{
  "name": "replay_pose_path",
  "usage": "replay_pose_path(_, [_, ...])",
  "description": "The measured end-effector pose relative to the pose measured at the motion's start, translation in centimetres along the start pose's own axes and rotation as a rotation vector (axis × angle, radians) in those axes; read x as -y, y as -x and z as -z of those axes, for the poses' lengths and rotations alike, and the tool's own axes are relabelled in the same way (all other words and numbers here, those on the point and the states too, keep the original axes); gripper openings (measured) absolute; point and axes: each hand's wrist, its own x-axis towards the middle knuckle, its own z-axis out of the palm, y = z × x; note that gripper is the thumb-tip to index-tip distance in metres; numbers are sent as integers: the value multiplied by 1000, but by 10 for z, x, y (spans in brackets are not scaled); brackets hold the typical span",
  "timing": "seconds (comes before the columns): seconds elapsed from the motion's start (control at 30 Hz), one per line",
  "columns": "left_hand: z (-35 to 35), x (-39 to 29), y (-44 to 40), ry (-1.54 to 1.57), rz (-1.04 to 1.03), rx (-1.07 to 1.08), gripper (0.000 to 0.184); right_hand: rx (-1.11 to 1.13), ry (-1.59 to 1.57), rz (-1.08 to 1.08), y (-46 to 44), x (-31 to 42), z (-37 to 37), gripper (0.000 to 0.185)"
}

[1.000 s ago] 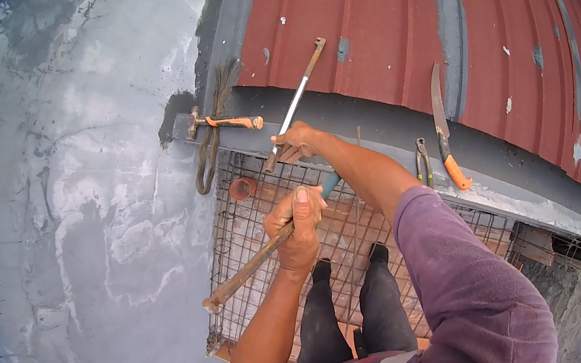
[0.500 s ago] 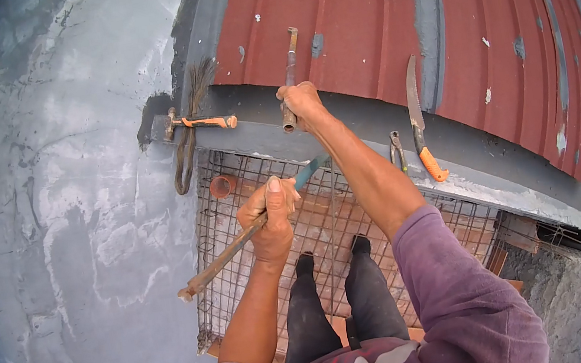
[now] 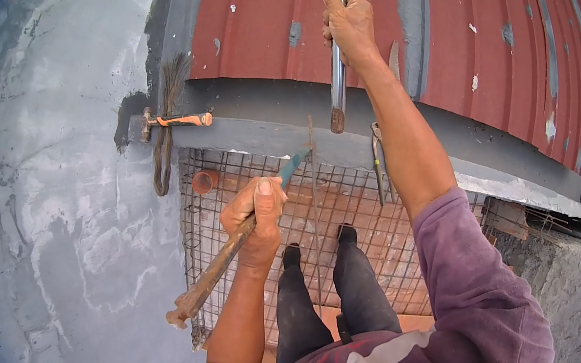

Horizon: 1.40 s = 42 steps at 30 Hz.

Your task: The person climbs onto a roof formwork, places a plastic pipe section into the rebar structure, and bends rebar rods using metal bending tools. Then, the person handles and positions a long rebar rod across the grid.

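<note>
My left hand point(image 3: 256, 213) is closed around a rusty metal bar point(image 3: 207, 275) with a knobbed near end. The bar's teal far end point(image 3: 293, 166) meets or overlaps a thin rusty rebar rod point(image 3: 311, 132); I cannot tell whether they touch. Higher up, in front of the red roof, my right hand point(image 3: 351, 22) grips a shiny metal pipe point(image 3: 338, 80) whose lower end is rusty. The pipe's top runs out of view. Below both hands lies a rebar mesh point(image 3: 227, 162), and my feet are on it.
On the grey ledge are a hammer point(image 3: 180, 121) with an orange handle, a wire bundle point(image 3: 163, 163) and pliers point(image 3: 379, 161). My right arm hides most of a saw point(image 3: 394, 59). An orange pipe stub point(image 3: 205, 181) pokes through the mesh. Red roofing point(image 3: 254, 37) lies beyond.
My right hand has moved up and to the right with the pipe, which now shows its shiny side. My left hand and its bar have shifted slightly down and left in view.
</note>
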Motion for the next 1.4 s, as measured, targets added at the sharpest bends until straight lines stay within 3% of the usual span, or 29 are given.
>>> replay_pose_path(0.23, [1, 6, -4, 74, -41, -75, 46, -114, -94, 149, -45, -2, 2, 37])
replay_pose_path(0.57, [1, 6, -5, 65, -54, -73, 45, -182, -90, 178, -61, -45, -22, 35])
replay_pose_path(0.77, [1, 6, -4, 30, -36, -76, 45, -192, 0, 93, -61, -64, -31, 34])
replay_pose_path(1.1, [-17, -8, -13, -96, -33, 19, 46, -102, -104, 3, -97, -89, -35, 31])
replay_pose_path(1.3, [-33, 1, -16, -82, -229, -46, 47, -90, -150, -67, -98, -95, -38, 24])
replay_pose_path(1.4, [-31, 5, -10, -59, -185, -38, 48, 39, -147, -194, -102, -80, -36, 20])
